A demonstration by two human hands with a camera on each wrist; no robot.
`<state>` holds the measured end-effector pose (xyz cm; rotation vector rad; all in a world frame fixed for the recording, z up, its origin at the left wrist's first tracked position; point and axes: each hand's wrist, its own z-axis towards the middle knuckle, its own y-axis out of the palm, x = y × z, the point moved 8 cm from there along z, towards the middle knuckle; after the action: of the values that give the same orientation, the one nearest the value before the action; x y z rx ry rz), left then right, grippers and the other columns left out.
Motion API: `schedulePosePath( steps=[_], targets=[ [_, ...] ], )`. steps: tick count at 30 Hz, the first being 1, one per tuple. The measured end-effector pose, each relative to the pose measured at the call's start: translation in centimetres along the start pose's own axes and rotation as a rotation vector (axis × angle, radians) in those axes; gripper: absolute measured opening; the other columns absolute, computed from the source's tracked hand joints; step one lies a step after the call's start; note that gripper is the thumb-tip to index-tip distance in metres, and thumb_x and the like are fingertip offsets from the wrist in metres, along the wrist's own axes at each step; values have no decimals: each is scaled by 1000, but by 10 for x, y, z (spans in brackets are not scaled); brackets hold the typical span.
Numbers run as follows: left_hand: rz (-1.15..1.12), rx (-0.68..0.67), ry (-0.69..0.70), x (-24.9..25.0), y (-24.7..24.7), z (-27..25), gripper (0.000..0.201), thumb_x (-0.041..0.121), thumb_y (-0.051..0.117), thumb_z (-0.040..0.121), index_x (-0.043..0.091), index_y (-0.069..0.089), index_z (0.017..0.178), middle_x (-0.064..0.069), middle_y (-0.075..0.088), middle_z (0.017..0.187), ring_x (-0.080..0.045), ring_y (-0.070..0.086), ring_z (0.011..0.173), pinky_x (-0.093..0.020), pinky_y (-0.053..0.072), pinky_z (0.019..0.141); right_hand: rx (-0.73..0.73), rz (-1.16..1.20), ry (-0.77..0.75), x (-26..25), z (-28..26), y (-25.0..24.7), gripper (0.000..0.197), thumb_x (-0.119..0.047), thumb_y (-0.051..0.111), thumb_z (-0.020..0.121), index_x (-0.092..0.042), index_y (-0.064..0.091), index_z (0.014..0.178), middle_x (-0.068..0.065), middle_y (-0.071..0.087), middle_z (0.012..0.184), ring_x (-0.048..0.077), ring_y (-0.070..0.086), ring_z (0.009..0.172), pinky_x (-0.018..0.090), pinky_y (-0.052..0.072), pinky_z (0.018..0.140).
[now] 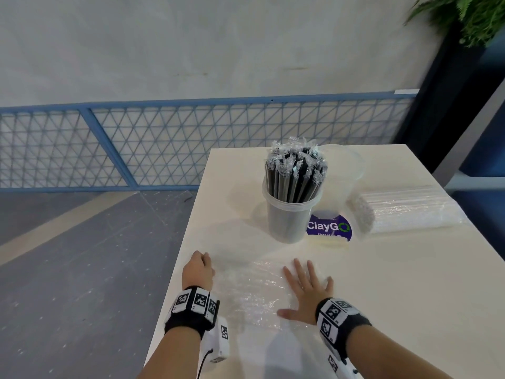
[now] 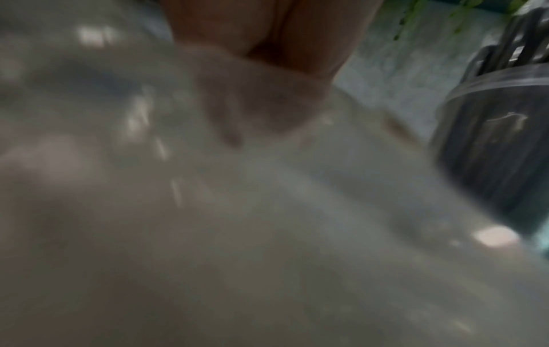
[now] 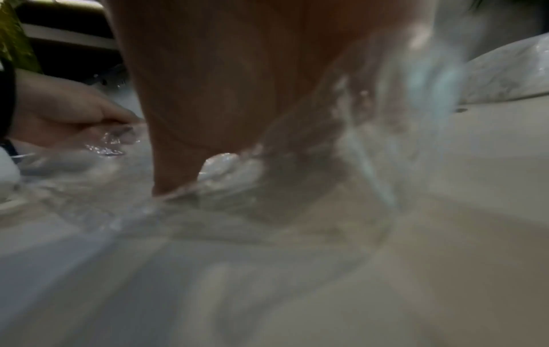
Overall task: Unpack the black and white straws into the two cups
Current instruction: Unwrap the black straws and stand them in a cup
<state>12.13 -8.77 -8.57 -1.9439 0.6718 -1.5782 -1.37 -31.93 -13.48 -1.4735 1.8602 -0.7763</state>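
A clear cup (image 1: 289, 220) near the table's middle holds several black straws (image 1: 295, 176) in thin wrappers; it also shows at the right of the left wrist view (image 2: 490, 145). An empty clear cup (image 1: 344, 170) stands just behind it to the right. A sealed pack of white straws (image 1: 404, 209) lies at the right edge and appears in the right wrist view (image 3: 505, 72). An empty clear plastic bag (image 1: 251, 294) lies flat near the front. My left hand (image 1: 202, 266) grips its left edge with curled fingers. My right hand (image 1: 307, 288) presses flat on the bag, fingers spread.
The white table (image 1: 396, 283) has a purple ClayGo sticker (image 1: 329, 227) beside the cup. The table's left edge drops to a grey floor, with a blue mesh fence (image 1: 164, 143) beyond. A dark post and a green plant (image 1: 475, 17) stand at the far right.
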Motion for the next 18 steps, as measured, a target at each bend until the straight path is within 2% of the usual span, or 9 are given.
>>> schedulePosePath(
  steps=[2, 4, 5, 7, 8, 10, 13, 16, 18],
  targets=[
    [119, 130, 52, 11, -15, -4, 7, 11, 50, 91, 4, 50, 94, -18, 63, 92, -37, 60, 85, -45, 45, 83, -25, 0, 6, 3, 2, 0, 101, -79, 36, 75, -33, -26, 141, -4, -44, 143, 28, -32, 138, 67, -2, 108],
    [289, 175, 277, 48, -14, -16, 29, 7, 59, 84, 5, 53, 112, -17, 60, 111, -36, 57, 102, -44, 38, 93, -28, -6, 10, 5, 4, -2, 102, -80, 36, 74, -34, -27, 140, -4, -43, 144, 28, -33, 138, 68, -2, 107],
    [368, 86, 437, 71, -1, -27, 39, 11, 59, 84, 7, 50, 121, -14, 57, 122, -33, 54, 111, -43, 34, 99, -28, -6, 9, 6, 6, -1, 102, -80, 35, 73, -34, -27, 140, -4, -45, 142, 28, -33, 138, 68, -2, 107],
    [557, -227, 675, 92, 43, -55, 53, 29, 53, 88, 17, 34, 136, -5, 39, 145, -23, 36, 133, -43, 18, 114, -43, -6, 8, 6, 8, 1, 106, -87, 29, 66, -34, -27, 139, -5, -47, 139, 28, -33, 137, 69, -2, 106],
    [653, -384, 691, 87, 64, -65, 63, 40, 52, 88, 22, 24, 142, -2, 25, 153, -20, 22, 141, -47, 7, 117, -47, -10, 9, 6, 9, 1, 112, -94, 20, 56, -35, -28, 139, -5, -47, 139, 28, -34, 137, 69, -2, 106],
    [816, -605, 587, 61, 91, -73, 91, 61, 54, 79, 26, 4, 147, -4, -3, 159, -25, -5, 146, -54, -6, 115, -48, -17, 14, 6, 10, 2, 123, -96, 6, 38, -35, -28, 139, -5, -47, 139, 28, -33, 138, 69, -2, 106],
    [933, -744, 510, 26, 104, -71, 119, 74, 60, 64, 32, -17, 144, -3, -31, 152, -30, -27, 140, -58, -12, 111, -35, -2, 13, 7, 9, 2, 107, -86, 31, 66, -35, -25, 141, -5, -42, 145, 26, -32, 138, 68, -3, 107],
    [941, -787, 469, 8, 96, -62, 131, 85, 57, 50, 38, -28, 139, 5, -46, 140, -28, -38, 133, -63, -11, 108, -39, 3, -13, 10, 7, 1, 107, -81, 41, 69, -37, -26, 140, -7, -42, 145, 23, -33, 138, 69, -3, 106],
    [950, -793, 438, -2, 90, -53, 143, 97, 41, 27, 38, -34, 135, 5, -51, 135, -30, -40, 132, -64, -11, 108, -49, 1, -36, 15, 6, 0, 110, -82, 45, 66, -39, -26, 139, -11, -45, 141, 20, -33, 138, 70, -4, 105]
  ],
)
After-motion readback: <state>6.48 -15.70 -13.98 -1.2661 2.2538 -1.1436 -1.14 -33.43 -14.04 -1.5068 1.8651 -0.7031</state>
